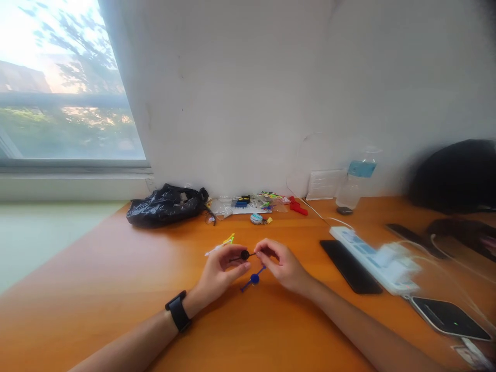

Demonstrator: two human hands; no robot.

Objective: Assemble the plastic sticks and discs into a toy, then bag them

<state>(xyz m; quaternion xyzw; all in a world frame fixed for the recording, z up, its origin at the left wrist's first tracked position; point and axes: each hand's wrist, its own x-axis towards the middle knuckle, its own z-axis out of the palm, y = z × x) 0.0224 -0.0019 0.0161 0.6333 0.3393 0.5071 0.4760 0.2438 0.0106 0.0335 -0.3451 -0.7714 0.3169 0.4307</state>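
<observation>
My left hand (pixel 220 271), with a black watch on its wrist, pinches a small black wheel-like plastic piece (pixel 245 254) above the orange table (pixel 116 289). My right hand (pixel 281 264) is closed in a pinch on the thin rod sticking out of the same piece. Just below the two hands a blue plastic piece with a round hub (pixel 253 279) lies on the table. A yellow and white plastic piece (pixel 223 244) lies just behind my left hand.
A black plastic bag (pixel 166 205) and several small coloured parts (pixel 263 202) lie by the wall. To the right are a water bottle (pixel 354 183), a dark phone (pixel 351 266), a white power strip (pixel 377 258), another phone (pixel 449 318) and a black bag (pixel 457 173).
</observation>
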